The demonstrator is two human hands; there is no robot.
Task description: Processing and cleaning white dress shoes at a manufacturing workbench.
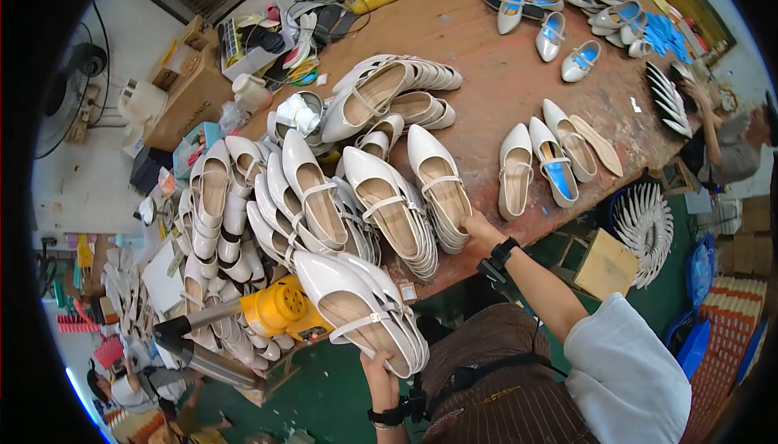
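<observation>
My left hand (381,373) is closed round the heel end of a nested stack of glossy white strap shoes (361,302), held over the table's near edge with the toes pointing up and left. At the heel of another nested stack of white strap shoes (442,181) on the table is my right hand (480,229), gripping it, its fingertips partly hidden. Between the hands leans a further stack of white shoes (389,209). To the right, three white shoes (555,160), one with a blue lining, stand beside a loose beige insole (596,144).
Piles of white shoes (215,193) crowd the left side of the brown table (470,71). A yellow blower (279,302) with a metal pipe juts out near my left hand. More shoes (608,6) lie at the far right, where another person (725,140) handles shoes. A wooden stool (604,266) stands below.
</observation>
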